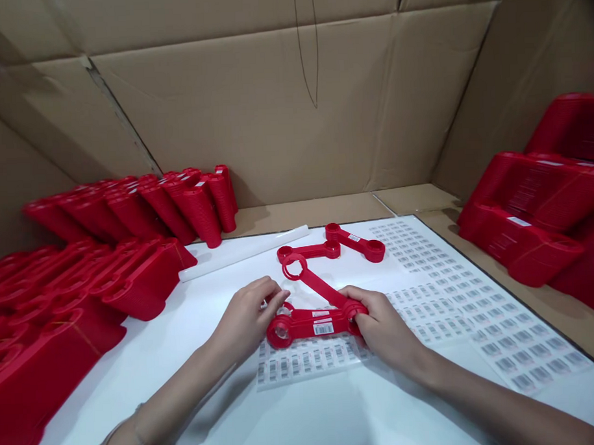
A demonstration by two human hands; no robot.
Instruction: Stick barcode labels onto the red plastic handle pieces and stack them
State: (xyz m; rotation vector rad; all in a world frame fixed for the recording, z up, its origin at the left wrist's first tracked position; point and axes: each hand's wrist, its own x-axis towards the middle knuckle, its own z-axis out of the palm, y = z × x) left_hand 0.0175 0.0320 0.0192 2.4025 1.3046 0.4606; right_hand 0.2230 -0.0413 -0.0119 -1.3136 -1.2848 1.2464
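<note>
My right hand (385, 323) grips the right ends of several red plastic pieces (307, 323), each a bar with a ring at both ends. One bar in this grip fans out up and to the left. A white barcode label shows on the front piece. Beside the left ends is my left hand (254, 315), its thumb and index finger pinched close together; whether something small is between them is too small to tell. Beneath the pieces lies a sheet of barcode labels (292, 365). Two more red pieces (310, 250) (355, 240) rest just behind.
Stacks of red pieces (147, 273) fill the left side, and more stacks (522, 240) stand at the right. A white roll (244, 253) lies behind my left hand. Label sheets (440, 295) cover the right of the white table. Cardboard walls (254, 120) surround it.
</note>
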